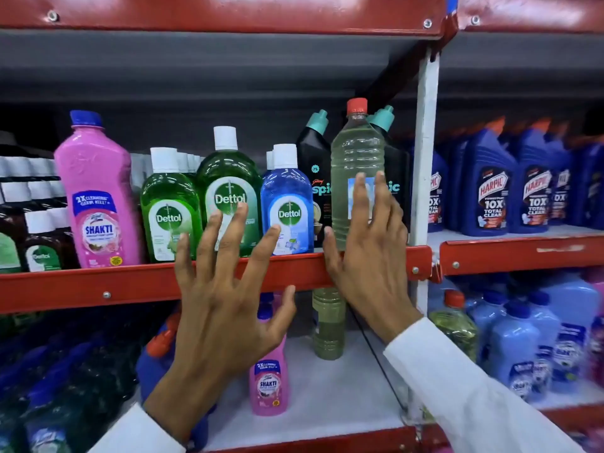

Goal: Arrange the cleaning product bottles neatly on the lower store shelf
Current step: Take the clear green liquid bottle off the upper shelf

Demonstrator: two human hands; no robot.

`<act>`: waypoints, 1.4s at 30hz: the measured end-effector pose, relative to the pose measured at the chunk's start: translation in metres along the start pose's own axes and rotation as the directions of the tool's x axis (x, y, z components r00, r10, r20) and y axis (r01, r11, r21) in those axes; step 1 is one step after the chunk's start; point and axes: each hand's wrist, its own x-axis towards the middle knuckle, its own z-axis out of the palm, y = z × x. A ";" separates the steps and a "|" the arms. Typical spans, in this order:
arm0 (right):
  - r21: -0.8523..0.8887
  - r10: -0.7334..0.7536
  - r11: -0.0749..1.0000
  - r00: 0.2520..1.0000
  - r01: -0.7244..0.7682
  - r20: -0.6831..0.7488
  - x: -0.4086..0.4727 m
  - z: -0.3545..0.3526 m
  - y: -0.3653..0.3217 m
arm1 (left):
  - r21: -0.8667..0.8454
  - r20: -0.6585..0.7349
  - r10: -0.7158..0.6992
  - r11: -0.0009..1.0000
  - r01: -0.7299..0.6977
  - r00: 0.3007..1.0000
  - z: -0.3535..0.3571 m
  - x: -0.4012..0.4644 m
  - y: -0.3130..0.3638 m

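Cleaning product bottles crowd a red metal store rack with grey-white boards and a chipped white upright post (425, 152). On the upper shelf (98, 286) stand a glossy pink Shakti bottle (98, 194) with a blue cap, two translucent green Dettol bottles (228, 188) with white caps, a blue Dettol bottle (287, 204), black angled-neck bottles (313, 165) with teal caps, and a tall ribbed clear bottle (356, 158) of pale yellow liquid under a red cap. Past the post, dark blue Harpic bottles (487, 188) stand in a row. The lower shelf (327, 403) shows a bare patch of pale board; on it stand a small pink Shakti bottle (269, 387) and another ribbed yellowish bottle (328, 325), with pale blue jugs (516, 341) to the right and dark blurred bottles to the left.

Both hands are raised in front of the upper shelf's red rail, white sleeves at the wrists. The left hand (225, 305) is spread wide, fingers apart, holding nothing. The right hand (369, 256) is open too, its fingers lying against the front of the tall clear bottle without closing round it.
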 end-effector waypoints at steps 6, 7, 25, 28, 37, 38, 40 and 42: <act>0.202 0.244 0.940 0.955 -0.275 0.167 0.033 0.013 0.012 | -0.032 0.073 -0.024 0.999 0.026 0.997 0.016 -0.007 -0.004; 0.235 0.266 0.923 0.946 -0.305 0.185 0.036 0.014 0.016 | -0.027 0.088 -0.027 0.999 0.029 0.996 0.018 -0.009 -0.006; 0.522 0.299 0.830 0.947 -0.196 -0.120 0.040 0.018 0.024 | -0.011 0.145 -0.030 0.999 0.032 0.989 0.047 -0.021 -0.021; 0.573 0.275 0.812 0.938 -0.109 -0.212 0.040 -0.004 0.017 | -0.038 0.127 -0.035 0.998 0.040 0.991 0.049 -0.021 -0.022; 0.709 0.253 0.694 0.964 -0.122 -0.082 -0.015 -0.075 0.017 | -0.034 0.054 -0.047 0.998 0.049 0.997 0.041 -0.019 -0.018; 0.715 0.258 0.685 0.965 -0.140 -0.057 -0.027 -0.075 0.021 | -0.039 0.058 -0.055 0.998 0.057 0.997 0.040 -0.018 -0.017; 0.707 0.267 0.685 0.964 -0.178 -0.016 -0.053 -0.071 0.026 | -0.050 0.065 -0.066 0.996 0.069 0.996 0.039 -0.019 -0.016; 0.696 0.298 0.683 0.955 -0.222 0.013 -0.078 -0.063 0.031 | -0.060 0.065 -0.070 0.995 0.074 0.995 0.038 -0.019 -0.014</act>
